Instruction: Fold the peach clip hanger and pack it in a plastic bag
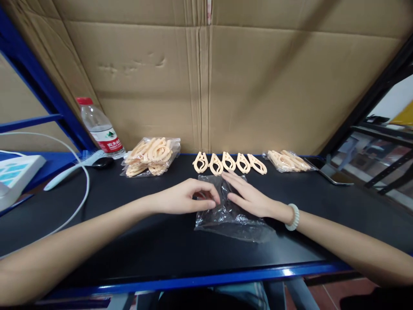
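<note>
Both hands are meeting at the centre of the frame over a clear plastic bag (232,217) lying flat on the black table (145,241). Left hand (187,198) is curling its fingers and thumb together, pinching the bag's upper left edge. Right hand (248,198), wearing a pale bead bracelet (293,217) at the wrist, is lying open and flat, its fingers pressing down on the bag's upper part. Just above the fingertips, five peach plastic clips (229,162) are sitting in a loose row, touching one another at their sides. To the upper left of the row, a filled bag of clips (151,156) is resting near the cardboard wall (258,86); to the upper right, a second, flatter packet of clips (287,160) is lying beside a dark phone (329,172). At the left of the frame, a water bottle (100,127) with a red cap is standing upright, and a white cable (82,181) is looping across the table.
</note>
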The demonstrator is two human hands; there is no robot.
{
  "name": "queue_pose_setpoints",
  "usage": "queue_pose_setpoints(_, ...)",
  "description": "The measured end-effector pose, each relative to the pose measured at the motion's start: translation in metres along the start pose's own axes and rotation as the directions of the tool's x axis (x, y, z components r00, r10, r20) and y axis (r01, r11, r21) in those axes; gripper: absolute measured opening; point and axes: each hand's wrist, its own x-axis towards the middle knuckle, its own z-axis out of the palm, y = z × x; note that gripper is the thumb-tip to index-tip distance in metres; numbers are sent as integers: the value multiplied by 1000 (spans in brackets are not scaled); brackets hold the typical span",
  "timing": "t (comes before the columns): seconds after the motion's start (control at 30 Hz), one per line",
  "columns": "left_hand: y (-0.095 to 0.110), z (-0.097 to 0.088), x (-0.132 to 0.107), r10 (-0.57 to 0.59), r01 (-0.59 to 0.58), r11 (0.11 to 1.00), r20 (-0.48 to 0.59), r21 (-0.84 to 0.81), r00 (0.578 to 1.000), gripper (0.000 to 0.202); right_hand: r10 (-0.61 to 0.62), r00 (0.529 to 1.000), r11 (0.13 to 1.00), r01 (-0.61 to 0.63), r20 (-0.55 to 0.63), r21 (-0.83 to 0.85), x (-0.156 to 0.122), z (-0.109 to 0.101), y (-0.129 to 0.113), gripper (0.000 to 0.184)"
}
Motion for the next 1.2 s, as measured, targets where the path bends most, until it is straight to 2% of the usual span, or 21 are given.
queue_pose_setpoints(0.1, -9, 14, -1, 30, 5, 984, -195, 178, 980, 11, -21, 981, 999, 15, -193, -30, 2, -5, 7, 45)
queue_pose_setpoints(0.2, -15, 34, -7, 28, 43, 973, -301, 227, 953, 11, -36, 957, 986, -12, -287, -165, 2, -24, 30, 39)
queue_pose_setpoints(0.3, -18, 52, -13, 57, 7, 984, -351, 179, 935, 11, -28, 965, 946, -59, -260, -318, -4, -49, 71, 41)
queue_pose_setpoints(0.37, -18, 60, -16, 87, -20, 982, -358, 188, 930, 15, 27, 977, 920, -106, -211, -377, -11, -61, 100, 43)
queue_pose_setpoints(0.5, -17, 67, -18, 114, -23, 963, -326, 269, 938, 26, 98, 981, 911, -156, -167, -381, -23, -65, 133, 46)
queue_pose_setpoints(0.6, -14, 67, -20, 106, -7, 950, -302, 311, 947, 31, 124, 986, 910, -159, -115, -384, -25, -59, 136, 46)
queue_pose_setpoints(0.73, -12, 66, -25, 86, 6, 938, -249, 348, 965, 41, 141, 987, 903, -161, -80, -398, -22, -55, 125, 45)
queue_pose_setpoints(0.83, -13, 68, -27, 101, 0, 915, -229, 403, 968, 51, 141, 988, 898, -155, -65, -413, -19, -58, 112, 43)
queue_pose_setpoints(1.0, -17, 68, -27, 140, -21, 870, -205, 492, 969, 51, 146, 989, 893, -148, -38, -424, -20, -68, 96, 38)
queue_pose_setpoints(1.1, -19, 69, -28, 161, -46, 853, -180, 519, 970, 51, 161, 985, 889, -169, -54, -426, -25, -74, 101, 41)
queue_pose_setpoints(1.2, -20, 69, -28, 184, -69, 843, -165, 534, 969, 47, 175, 983, 885, -180, -53, -429, -32, -77, 112, 57)
